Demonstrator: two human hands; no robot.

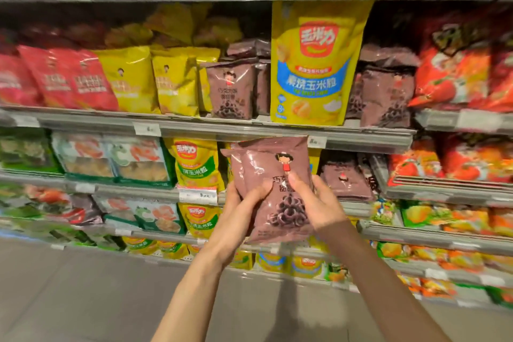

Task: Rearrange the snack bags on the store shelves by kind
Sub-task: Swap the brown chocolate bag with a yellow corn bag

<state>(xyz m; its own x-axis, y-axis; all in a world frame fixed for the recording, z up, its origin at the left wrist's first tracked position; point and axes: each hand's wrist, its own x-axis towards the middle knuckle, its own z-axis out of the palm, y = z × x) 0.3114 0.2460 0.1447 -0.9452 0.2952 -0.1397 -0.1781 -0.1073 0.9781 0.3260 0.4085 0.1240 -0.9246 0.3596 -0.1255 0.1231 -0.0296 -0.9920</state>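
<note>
head view | looks forward-down | near shelves (222,130) | single view

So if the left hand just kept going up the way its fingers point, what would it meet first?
Probably the grey edge of the shelf just above the brown snack bag that the left hand and right hand hold, then the brown bags standing on that shelf. Depth is hard to judge from this one view.

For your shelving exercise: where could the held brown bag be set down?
Both hands grip the brown bag. No clear bare patch shows. The likeliest room is above the short brown bags beside the tall yellow bag. Red bags and the lower shelves are packed.
</note>
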